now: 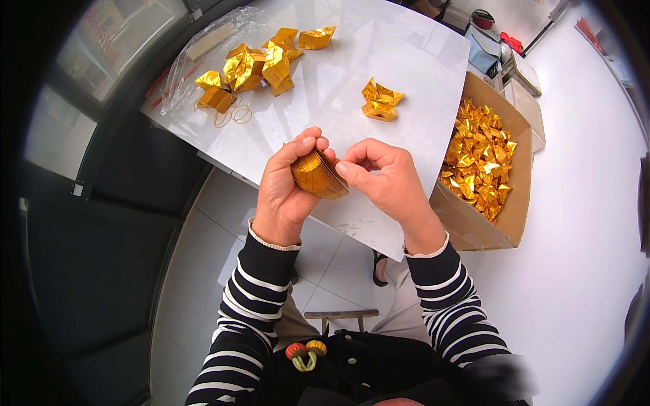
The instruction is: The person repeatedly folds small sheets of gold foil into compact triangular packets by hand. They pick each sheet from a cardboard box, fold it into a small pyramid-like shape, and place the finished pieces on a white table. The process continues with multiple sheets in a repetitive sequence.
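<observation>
My left hand (pixel 289 188) holds a thick stack of folded gold foil paper (pixel 317 175) over the near edge of the table. At the stack's right side are the pinched thumb and forefinger of my right hand (pixel 383 175); whether they grip a sheet cannot be told. Two folded gold foil ingots (pixel 381 104) sit close together on the tabletop beyond my right hand. Further off to the left lie several bundles of gold foil paper (pixel 246 68), some stacked or leaning on each other. Thin rubber bands (pixel 233 115) lie beside them.
The pale table (pixel 335 91) has a corner pointing towards me. A cardboard box (pixel 523 167) full of gold foil pieces (pixel 480 157) stands against its right side. Clear plastic wrapping (pixel 177 76) lies at the far left. A wooden stool (pixel 341 314) shows between my legs.
</observation>
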The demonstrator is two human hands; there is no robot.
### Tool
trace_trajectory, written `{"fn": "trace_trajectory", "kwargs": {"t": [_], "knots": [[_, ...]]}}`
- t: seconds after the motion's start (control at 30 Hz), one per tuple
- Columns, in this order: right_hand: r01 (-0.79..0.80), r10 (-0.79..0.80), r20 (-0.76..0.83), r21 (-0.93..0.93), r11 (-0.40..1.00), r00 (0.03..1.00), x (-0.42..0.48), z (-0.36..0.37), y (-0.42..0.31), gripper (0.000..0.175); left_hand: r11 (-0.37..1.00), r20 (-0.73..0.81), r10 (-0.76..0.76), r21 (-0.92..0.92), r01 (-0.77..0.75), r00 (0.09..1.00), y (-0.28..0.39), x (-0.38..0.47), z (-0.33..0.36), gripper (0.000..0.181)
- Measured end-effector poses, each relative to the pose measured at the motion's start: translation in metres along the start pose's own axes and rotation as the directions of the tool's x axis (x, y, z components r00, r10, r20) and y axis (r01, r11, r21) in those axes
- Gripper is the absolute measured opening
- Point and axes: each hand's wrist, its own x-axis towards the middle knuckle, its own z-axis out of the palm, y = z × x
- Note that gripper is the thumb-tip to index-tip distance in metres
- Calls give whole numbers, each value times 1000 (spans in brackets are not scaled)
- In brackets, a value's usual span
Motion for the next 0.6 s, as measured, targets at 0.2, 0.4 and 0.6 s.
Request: {"fn": "trace_trajectory", "kwargs": {"t": [0.2, 0.4, 0.6], "knots": [[449, -655, 3, -730, 515, 756, -3, 7, -2, 13, 999, -128, 33, 35, -29, 991, -8, -1, 7, 25], [452, -763, -62, -774, 443, 643, 3, 3, 0, 16, 998, -4, -30, -56, 30, 1000, -13, 5, -1, 26], [462, -781, -63, -776, 430, 622, 5, -1, 1, 18, 999, -181, -10, 49, 19, 983, -13, 6, -5, 21]]}}
